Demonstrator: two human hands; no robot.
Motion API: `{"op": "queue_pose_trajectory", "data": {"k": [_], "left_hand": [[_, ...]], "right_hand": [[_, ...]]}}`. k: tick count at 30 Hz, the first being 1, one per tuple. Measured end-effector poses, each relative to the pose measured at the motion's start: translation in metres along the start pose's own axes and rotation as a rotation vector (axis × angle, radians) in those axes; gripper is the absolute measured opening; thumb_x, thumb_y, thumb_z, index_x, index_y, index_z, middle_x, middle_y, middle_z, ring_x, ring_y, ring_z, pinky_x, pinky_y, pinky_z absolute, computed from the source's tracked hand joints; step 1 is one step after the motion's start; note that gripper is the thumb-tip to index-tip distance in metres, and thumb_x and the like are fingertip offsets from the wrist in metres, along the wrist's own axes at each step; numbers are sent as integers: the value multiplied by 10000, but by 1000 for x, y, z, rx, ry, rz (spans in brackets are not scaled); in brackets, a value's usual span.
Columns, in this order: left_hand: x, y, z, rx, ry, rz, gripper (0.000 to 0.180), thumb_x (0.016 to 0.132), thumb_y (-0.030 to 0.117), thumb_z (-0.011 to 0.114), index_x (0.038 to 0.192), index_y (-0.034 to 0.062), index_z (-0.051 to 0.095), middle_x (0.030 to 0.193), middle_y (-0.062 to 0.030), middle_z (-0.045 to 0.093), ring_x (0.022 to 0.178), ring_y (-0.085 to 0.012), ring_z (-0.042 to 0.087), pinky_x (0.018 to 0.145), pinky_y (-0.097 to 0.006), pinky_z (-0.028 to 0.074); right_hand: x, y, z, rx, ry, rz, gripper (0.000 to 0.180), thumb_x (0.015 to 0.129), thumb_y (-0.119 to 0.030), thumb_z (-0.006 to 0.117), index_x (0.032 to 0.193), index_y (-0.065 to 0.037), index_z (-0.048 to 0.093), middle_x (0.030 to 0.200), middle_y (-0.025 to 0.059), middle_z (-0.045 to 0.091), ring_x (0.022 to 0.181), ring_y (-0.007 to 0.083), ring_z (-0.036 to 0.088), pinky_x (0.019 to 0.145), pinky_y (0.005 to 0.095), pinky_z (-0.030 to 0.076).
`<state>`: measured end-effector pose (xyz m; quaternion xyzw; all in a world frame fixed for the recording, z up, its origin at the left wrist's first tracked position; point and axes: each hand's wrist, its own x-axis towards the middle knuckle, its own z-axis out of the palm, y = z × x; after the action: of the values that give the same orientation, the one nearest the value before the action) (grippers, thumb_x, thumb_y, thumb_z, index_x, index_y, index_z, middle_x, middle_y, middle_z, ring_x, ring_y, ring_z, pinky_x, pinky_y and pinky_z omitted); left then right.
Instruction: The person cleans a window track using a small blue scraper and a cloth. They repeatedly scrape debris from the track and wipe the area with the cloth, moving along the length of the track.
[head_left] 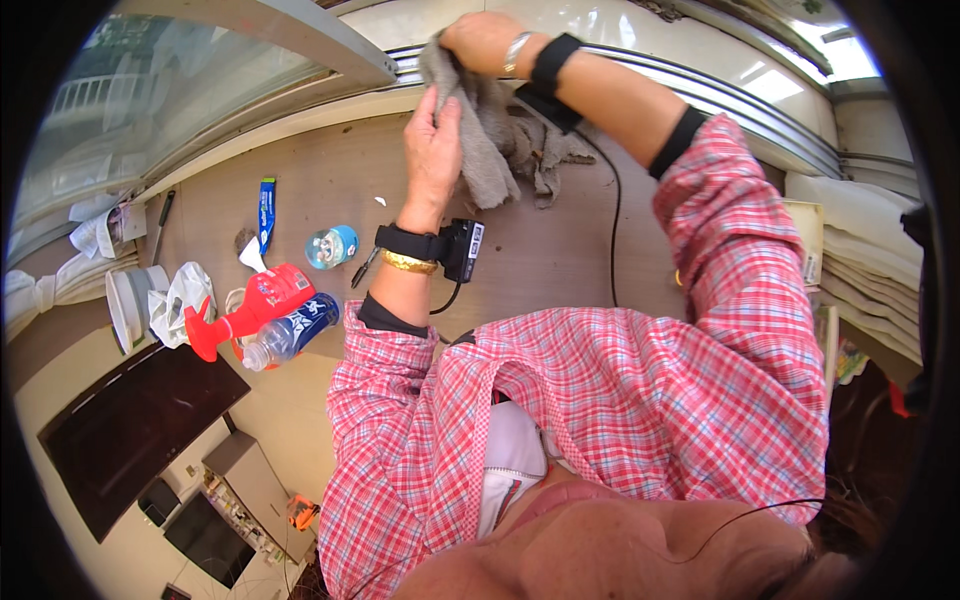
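Note:
A grey cloth (478, 150) hangs bunched over the edge of the window track at the top of the view. My right hand (482, 42) is closed round its upper end, above the metal rails. Lower down and to the left, my left hand (432, 150) has the side of the cloth between its thumb and fingers; part of that grip is hidden. Ragged, dirty folds of grey cloth (545, 155) spread to the right on the sill. Each wrist wears a black strap, and a small black device (461, 250) sits at the left one.
On the sill's left stand a clear blue-labelled container (332, 246), a blue tube (267, 215), a red spray bottle (250, 308) and a plastic bottle (292, 330). A black cable (617, 220) crosses the sill. Metal window rails (720, 108) run along the far edge; a curtain (865, 240) hangs right.

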<state>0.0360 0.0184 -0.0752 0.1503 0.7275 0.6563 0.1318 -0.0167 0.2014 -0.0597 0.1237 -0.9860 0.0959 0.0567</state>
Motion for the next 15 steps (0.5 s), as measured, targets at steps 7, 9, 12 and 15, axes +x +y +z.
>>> {"op": "queue_pose_trajectory", "data": {"k": [7, 9, 12, 15], "left_hand": [[1, 5, -7, 88, 113, -13, 511, 933, 208, 544, 1297, -133, 432, 1191, -202, 601, 1089, -196, 554, 939, -297, 419], [-8, 15, -3, 137, 38, -45, 518, 932, 218, 548, 1292, -137, 434, 1167, -201, 615, 1074, -194, 564, 927, -293, 427], [-27, 22, 10, 242, 4, 176, 523, 934, 244, 558, 1301, -110, 440, 1143, -233, 623, 1034, -195, 584, 890, -291, 445], [-30, 17, 12, 184, 7, 87, 494, 935, 236, 558, 1292, -91, 461, 1130, -233, 628, 1038, -193, 586, 894, -299, 446]], "right_hand": [[52, -21, 19, 134, -50, 43, 225, 750, -93, 548, 913, -37, 691, 872, 204, 675, 835, 362, 655, 752, 420, 515], [51, 2, 11, 162, -126, -105, 223, 718, -95, 575, 899, -27, 685, 840, 204, 668, 827, 375, 647, 745, 428, 504], [30, 32, -5, 359, -120, -174, 153, 701, -124, 580, 771, -59, 700, 758, 201, 657, 714, 372, 642, 667, 436, 507], [10, 9, -5, 252, 27, -128, 155, 707, -143, 593, 798, -75, 698, 752, 187, 656, 702, 371, 636, 649, 439, 505]]}}
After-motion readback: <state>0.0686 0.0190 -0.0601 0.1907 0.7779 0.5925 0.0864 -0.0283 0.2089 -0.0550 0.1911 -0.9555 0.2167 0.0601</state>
